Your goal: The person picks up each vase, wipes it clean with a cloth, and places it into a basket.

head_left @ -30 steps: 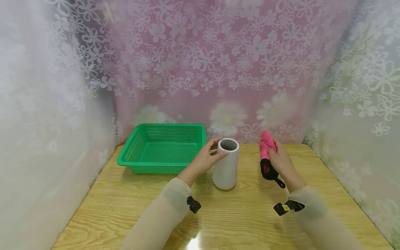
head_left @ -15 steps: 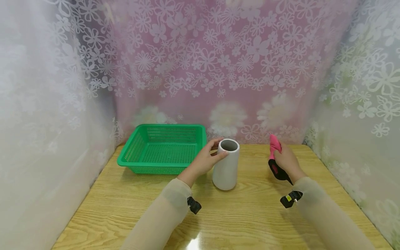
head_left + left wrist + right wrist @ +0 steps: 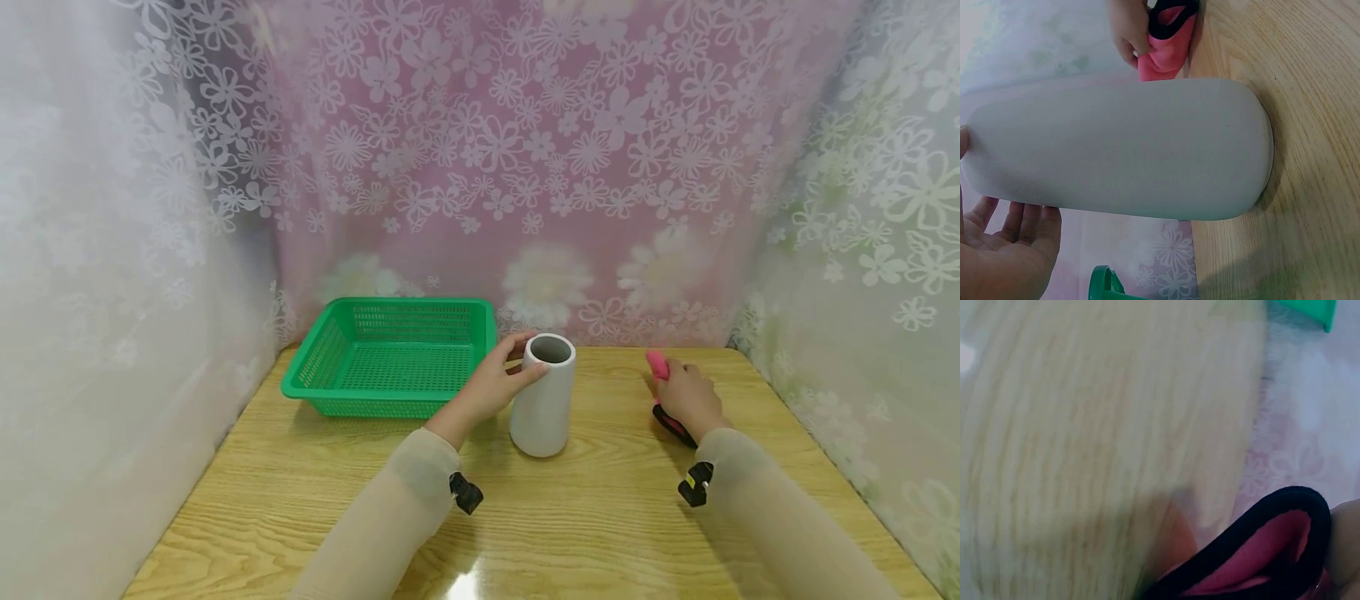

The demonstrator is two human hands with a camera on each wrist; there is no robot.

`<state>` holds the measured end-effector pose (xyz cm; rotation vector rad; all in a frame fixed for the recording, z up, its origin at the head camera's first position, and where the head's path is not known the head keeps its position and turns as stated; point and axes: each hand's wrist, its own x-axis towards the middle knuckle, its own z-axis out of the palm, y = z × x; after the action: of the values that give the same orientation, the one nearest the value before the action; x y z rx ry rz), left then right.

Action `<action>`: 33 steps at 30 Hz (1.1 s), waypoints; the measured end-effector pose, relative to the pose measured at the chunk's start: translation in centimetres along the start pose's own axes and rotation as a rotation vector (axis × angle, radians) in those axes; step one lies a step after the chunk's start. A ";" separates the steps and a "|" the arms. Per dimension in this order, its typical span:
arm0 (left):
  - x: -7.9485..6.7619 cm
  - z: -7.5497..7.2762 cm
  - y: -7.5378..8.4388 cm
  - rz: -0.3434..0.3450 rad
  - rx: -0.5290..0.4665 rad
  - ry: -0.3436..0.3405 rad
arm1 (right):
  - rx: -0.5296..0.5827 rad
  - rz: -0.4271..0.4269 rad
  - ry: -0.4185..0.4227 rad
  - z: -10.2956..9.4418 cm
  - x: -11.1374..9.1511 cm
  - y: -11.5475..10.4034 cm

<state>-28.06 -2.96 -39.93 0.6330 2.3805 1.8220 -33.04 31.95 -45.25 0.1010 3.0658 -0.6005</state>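
A white vase (image 3: 542, 417) stands upright on the wooden table, its round mouth facing up. My left hand (image 3: 489, 383) holds it near the top, thumb at the front of the rim and fingers around the far side; those fingers (image 3: 1016, 228) also show against it in the left wrist view. To the right, my right hand (image 3: 690, 400) grips a pink cloth pouch (image 3: 657, 365) low over the table, apart from the vase. The pouch's black-trimmed opening (image 3: 1266, 525) faces the right wrist camera. Much of the pouch is hidden under the hand.
A green perforated plastic basket (image 3: 390, 407) sits at the back left, just beyond the left hand. The wooden table (image 3: 585, 533) is enclosed by flowered curtains (image 3: 525, 167) at the back and both sides.
The right hand has moved the pouch to the right, then lowered it toward the table. The left hand and the vase have stayed in place.
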 end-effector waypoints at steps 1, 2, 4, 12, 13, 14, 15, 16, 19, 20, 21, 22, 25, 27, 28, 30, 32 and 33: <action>0.0 0.0 0.0 -0.004 0.003 0.000 | -0.016 0.001 0.001 0.2 0.0 0.0; 0.0 0.0 0.0 -0.006 0.004 0.000 | -0.034 -0.003 0.004 0.4 0.0 0.0; 0.0 0.0 0.0 -0.009 0.006 0.002 | -0.068 -0.013 0.012 0.7 0.1 0.1; 0.0 0.1 0.0 -0.010 -0.004 0.008 | -0.204 -0.070 -0.014 1.6 0.5 0.5; 0.0 0.1 -0.1 -0.008 -0.007 0.008 | -0.215 -0.080 -0.017 1.7 0.5 0.5; 0.0 0.1 -0.1 -0.006 -0.008 0.009 | -0.224 -0.088 -0.016 1.8 0.5 0.5; -0.1 0.1 -0.1 -0.003 -0.010 0.010 | -0.229 -0.094 -0.018 1.9 0.4 0.5; -0.1 0.1 -0.1 0.000 -0.008 0.013 | -0.231 -0.097 -0.019 2.0 0.4 0.6; -0.1 0.3 -0.3 0.017 -0.014 0.020 | -0.231 -0.095 -0.031 2.3 0.3 0.6; -0.2 0.3 -0.3 0.022 -0.014 0.023 | -0.230 -0.093 -0.037 2.4 0.2 0.6; -0.2 0.4 -0.4 0.027 -0.016 0.026 | -0.227 -0.091 -0.041 2.5 0.2 0.7; -0.2 0.5 -0.4 0.030 -0.018 0.030 | -0.226 -0.087 -0.048 2.6 0.2 0.7; -0.2 0.6 -0.5 0.046 -0.026 0.042 | -0.215 -0.078 -0.060 2.9 0.2 0.9; -0.3 0.7 -0.6 0.062 -0.028 0.054 | -0.202 -0.076 -0.072 3.1 0.2 1.0; -0.3 0.8 -0.7 0.071 -0.029 0.064 | -0.198 -0.076 -0.081 3.1 0.2 1.0; -0.3 1.0 -0.8 0.087 -0.031 0.085 | -0.190 -0.076 -0.099 3.1 0.3 1.1; -0.4 1.3 -1.1 0.099 -0.030 0.107 | -0.183 -0.074 -0.117 3.2 0.3 1.1; -0.4 1.4 -1.2 0.098 -0.028 0.117 | -0.183 -0.071 -0.126 3.2 0.2 1.1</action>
<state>-27.58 -2.07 -41.55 0.6693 2.4325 1.9805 -33.21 31.74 -48.61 -0.0467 2.9941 -0.3118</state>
